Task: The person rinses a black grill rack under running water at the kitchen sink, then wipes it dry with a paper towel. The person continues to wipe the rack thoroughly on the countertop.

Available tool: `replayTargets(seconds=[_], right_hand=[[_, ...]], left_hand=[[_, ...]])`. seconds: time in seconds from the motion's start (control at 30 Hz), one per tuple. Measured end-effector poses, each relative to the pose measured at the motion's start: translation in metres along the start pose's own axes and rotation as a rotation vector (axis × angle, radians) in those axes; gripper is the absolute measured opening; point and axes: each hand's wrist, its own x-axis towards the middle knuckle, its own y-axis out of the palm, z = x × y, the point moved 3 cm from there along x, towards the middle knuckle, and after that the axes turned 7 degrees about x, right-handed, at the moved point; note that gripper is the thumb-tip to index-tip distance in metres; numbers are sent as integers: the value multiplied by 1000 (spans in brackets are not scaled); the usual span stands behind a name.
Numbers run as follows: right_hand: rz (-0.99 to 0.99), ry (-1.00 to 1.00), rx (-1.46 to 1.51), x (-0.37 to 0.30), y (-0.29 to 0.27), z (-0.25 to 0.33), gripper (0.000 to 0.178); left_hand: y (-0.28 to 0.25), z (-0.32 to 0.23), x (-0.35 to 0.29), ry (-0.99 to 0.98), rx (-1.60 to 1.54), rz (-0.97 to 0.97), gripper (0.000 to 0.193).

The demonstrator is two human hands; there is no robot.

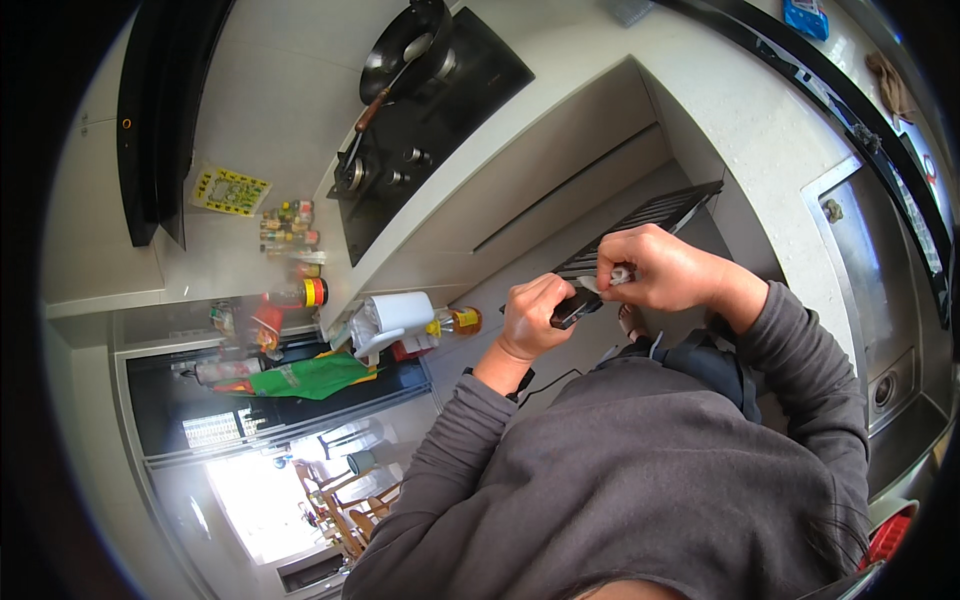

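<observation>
Range hood (pixel 160 110): a black hood is seen along the far left, above a pale wall on which a yellow sticker (pixel 230 190) is fixed.
Condiment bottles (pixel 288 228): a cluster of small jars and bottles is gathered on the worktop (pixel 560 60) beside the hob; their contents cannot be made out.
Lower shelf (pixel 300 375): a green bag, a red packet and a pale bottle lying on its side are kept here; what is inside them is not shown.
Paper roll (pixel 400 312): a white roll is set just right of the green bag, with a small yellow-capped bottle (pixel 462 320) beside it holding an orange-brown liquid.
Hob (pixel 430 130): a black gas hob is let into the worktop, and its knobs are seen at the near end.
Wok (pixel 408 48): a dark wok with a wooden handle is stood on the hob; a ladle-like utensil is seen inside it.
Left hand (pixel 535 315): it is clenched around a small dark flat object (pixel 575 306), held in mid-air in front of the chest, below the worktop edge.
Right hand (pixel 655 265): its fingers are pinched on a small white piece (pixel 615 277) at the upper end of the dark object, touching it.
Black rack (pixel 640 225): a slatted rack is seen behind the two hands.
Sink (pixel 880 300): a steel basin is set into the worktop at the far right, and nothing is seen inside it.
</observation>
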Motion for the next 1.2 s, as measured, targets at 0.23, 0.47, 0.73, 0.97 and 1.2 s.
replayTargets(seconds=[0.23, 0.47, 0.73, 0.97, 1.2], right_hand=[[11, -65, 46, 2, 2, 1, 6], [43, -25, 106, -5, -7, -13, 18], [43, -91, -74, -9, -7, -13, 14], [27, -34, 21, -6, 0, -5, 7], [103, -61, 82, -2, -2, 4, 8]], left_hand=[[0, 4, 1, -21, -23, -40, 26], [0, 2, 1, 1, -28, -30, 25], [1, -1, 1, 8, -33, -21, 25], [3, -6, 3, 43, -35, -16, 25], [4, -8, 5, 21, -86, -10, 25]])
